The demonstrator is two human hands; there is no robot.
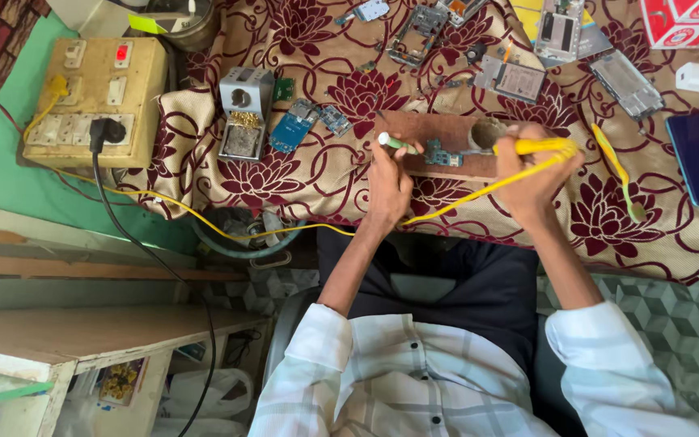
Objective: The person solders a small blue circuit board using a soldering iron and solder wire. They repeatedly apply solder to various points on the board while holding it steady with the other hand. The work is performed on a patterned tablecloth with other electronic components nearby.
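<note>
A small blue circuit board [443, 155] lies on a brown wooden block [434, 142] at the middle of the surface [317, 182], which is covered by a cream cloth with maroon flowers. The right hand [534, 182] has its fingers closed around a yellow soldering iron [537, 146], tip toward the board. The left hand [387, 182] pinches a thin green-and-white stick [396, 143] just beside the board. A red-and-white box [689, 20] sits at the far right corner, a white adapter [696, 77] below it, and a yellowish switchboard [95, 101] stands well to the left.

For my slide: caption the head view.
Right hand holds yellow soldering iron over small circuit board; left hand steadies it.
</note>
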